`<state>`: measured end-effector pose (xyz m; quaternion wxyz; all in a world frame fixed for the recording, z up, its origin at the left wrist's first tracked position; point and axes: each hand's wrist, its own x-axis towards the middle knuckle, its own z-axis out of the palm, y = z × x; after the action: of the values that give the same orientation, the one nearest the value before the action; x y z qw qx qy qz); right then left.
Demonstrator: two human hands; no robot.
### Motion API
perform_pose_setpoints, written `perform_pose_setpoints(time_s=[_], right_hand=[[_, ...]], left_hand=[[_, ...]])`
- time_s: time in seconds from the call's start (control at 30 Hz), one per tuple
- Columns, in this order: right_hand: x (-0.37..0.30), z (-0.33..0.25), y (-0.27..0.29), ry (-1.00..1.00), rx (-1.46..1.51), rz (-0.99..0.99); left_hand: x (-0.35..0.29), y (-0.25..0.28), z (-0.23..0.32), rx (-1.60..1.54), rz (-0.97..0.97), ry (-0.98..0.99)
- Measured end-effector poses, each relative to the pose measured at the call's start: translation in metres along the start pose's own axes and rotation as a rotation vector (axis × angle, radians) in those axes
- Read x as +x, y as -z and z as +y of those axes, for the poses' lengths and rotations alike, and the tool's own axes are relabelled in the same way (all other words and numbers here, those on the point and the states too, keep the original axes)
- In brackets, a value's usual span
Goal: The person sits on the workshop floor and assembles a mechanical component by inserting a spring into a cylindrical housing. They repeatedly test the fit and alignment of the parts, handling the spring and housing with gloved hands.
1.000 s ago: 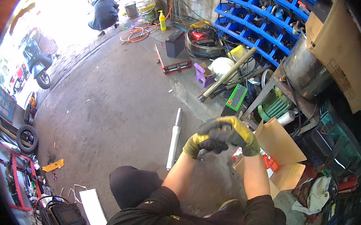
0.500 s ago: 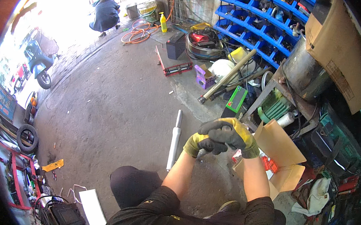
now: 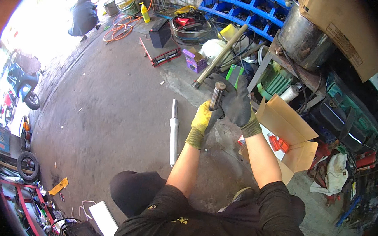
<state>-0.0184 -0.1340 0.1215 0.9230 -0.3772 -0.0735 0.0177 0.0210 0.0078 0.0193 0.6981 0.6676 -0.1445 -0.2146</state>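
Note:
Both my hands wear yellow-and-dark-grey work gloves. My left hand (image 3: 204, 119) is closed around a shiny metal tube (image 3: 217, 96), whose capped top end sticks up above the fist; its lower part is hidden. Right beside the tube, my right hand (image 3: 237, 104) has its fingers stretched apart, and I see no object in it. Whether it touches the tube I cannot tell. On the floor left of my hands lies a silver fork leg (image 3: 173, 136), a thin bright rod coming out of a thicker grey body.
An open cardboard box (image 3: 287, 125) holding red bottles stands right of my forearm. Further off lie a long pole (image 3: 222, 54), a black battery (image 3: 160, 33) and an orange hose (image 3: 118, 29). Blue parts bins (image 3: 244, 10) hang behind. Another person (image 3: 83, 16) crouches far left.
My right hand has lifted off the top of my left fist and opened out, uncovering the tube's capped end. The whole view has shifted, with the scene sliding left and up.

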Motion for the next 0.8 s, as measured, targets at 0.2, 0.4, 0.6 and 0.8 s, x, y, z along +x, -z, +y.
perform_pose_setpoints(time_s=[0.2, 0.4, 0.6, 0.8], right_hand=[[0.006, 0.009, -0.001, 0.030, -0.046, -0.052], [-0.014, -0.021, 0.059, 0.086, -0.826, -0.119], [-0.115, -0.142, 0.117, -0.298, -0.902, 0.230], [-0.176, -0.127, 0.194, -0.778, -1.381, 0.171]], left_hand=[[0.001, 0.001, -0.007, 0.117, 0.070, 0.043], [0.003, 0.013, -0.049, 0.257, 0.081, 0.143], [-0.006, -0.001, -0.043, 0.270, 0.118, 0.048], [-0.023, -0.013, -0.037, -0.046, 0.006, 0.304]])
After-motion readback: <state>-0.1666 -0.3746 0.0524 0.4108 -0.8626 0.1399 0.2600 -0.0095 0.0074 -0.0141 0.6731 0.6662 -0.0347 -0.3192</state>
